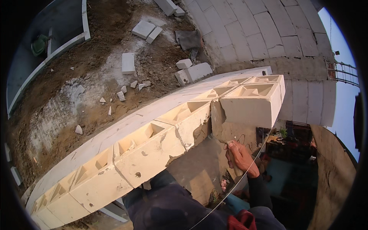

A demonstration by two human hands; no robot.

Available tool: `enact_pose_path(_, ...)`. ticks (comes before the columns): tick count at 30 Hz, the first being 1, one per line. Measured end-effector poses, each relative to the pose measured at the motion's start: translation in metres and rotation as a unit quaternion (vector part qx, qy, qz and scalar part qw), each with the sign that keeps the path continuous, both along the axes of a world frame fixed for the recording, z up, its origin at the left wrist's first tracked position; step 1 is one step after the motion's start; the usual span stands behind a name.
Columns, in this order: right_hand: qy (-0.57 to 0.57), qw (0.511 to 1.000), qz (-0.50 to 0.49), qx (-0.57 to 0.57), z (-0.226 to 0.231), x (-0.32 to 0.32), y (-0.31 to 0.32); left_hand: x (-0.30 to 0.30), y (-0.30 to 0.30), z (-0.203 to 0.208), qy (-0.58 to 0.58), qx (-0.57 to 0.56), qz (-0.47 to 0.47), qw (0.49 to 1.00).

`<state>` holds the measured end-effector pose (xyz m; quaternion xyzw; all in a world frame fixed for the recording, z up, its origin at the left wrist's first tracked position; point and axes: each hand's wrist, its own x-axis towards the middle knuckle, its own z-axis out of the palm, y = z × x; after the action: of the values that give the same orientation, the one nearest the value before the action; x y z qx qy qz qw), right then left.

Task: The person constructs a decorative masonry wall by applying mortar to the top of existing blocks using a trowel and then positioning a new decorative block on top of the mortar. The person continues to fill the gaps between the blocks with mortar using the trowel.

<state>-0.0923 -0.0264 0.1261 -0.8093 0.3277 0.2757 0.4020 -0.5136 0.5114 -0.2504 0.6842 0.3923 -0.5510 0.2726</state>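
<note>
My right hand [241, 156] is closed around the handle end of what looks like a trowel, just below the top of a block wall. The trowel's grey, mortar-smeared blade [217, 119] stands upright against the wall's near side, at the joint beside a pale hollow block [247, 109]. This block juts out toward me at the right end of the row. To its left runs a curving course of cream hollow blocks [147, 155], their open cavities facing up with broken bits inside. My left hand is not in view.
A taut pale string [245, 173] runs diagonally past my right wrist. Beyond the wall, white blocks [128, 63] and rubble lie on brown soil [105, 34]. A tall block wall [255, 32] rises at the far right. Dark clutter [287, 153] lies below, right of my arm.
</note>
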Motion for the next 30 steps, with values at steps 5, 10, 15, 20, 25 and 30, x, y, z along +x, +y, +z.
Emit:
enact_pose_path(5,0.037,0.999,0.028,0.021,0.003,-0.004,0.044,0.014,0.003,0.001,0.024,-0.004,-0.02,1.0)
enact_pose_path(10,0.055,0.97,0.206,0.115,0.006,-0.019,0.051,0.023,0.008,-0.001,0.025,-0.01,-0.037,0.999)
enact_pose_path(15,-0.024,0.988,-0.072,0.136,-0.015,-0.031,0.022,0.031,0.015,-0.002,0.023,-0.012,-0.053,0.998)
enact_pose_path(20,-0.066,0.998,-0.004,0.004,-0.037,-0.026,0.033,0.038,0.03,-0.004,0.018,-0.01,-0.072,0.997)
enact_pose_path(25,-0.056,0.974,0.221,-0.013,-0.013,-0.049,0.054,0.041,0.047,0.001,0.008,-0.005,-0.089,0.996)
enact_pose_path(30,-0.086,0.995,-0.042,0.002,-0.015,-0.043,0.015,0.046,0.067,-0.001,-0.018,-0.012,-0.113,0.993)
